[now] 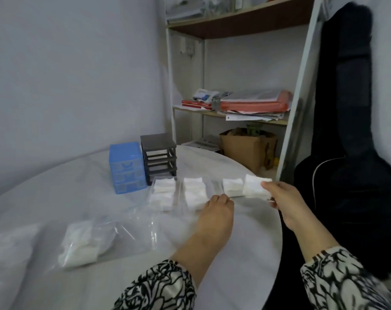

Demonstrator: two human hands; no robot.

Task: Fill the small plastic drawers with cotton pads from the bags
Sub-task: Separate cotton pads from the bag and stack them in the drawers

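Right hand (279,198) is pinching a stack of cotton pads (255,186) between thumb and fingers, holding it up near the counter's (246,231) right edge, just beside the third clear drawer (231,186), which is already carrying one white stack. Left hand (217,211) is resting with fingers curled down at that drawer's near end; cannot tell if it is gripping the rim or just touching it. Two more clear drawers, first drawer (162,194) and second drawer (194,193), are lying side by side to the left, both packed with pads, toward the middle of the counter. Behind them the grey drawer frame (158,156) is standing hollow, slots showing, touching or just beside the blue drawer unit (126,166) with its translucent fronts in place, toward the far edge. Clear plastic bag (87,240) with remaining pads is lying flat near the front left. Pads are looking soft, light, squarish, fluffy-edged; a stack will likely fan or shed layers if gripped loosely, so squeezing across the flat faces at mid-stack seems best. Drawers are looking thin, rigid, glossy, probably light and apt to slide on the smooth plastic-covered counter, so steadying one by its end wall makes sense. Bag film is crinkly, limp, slippery.
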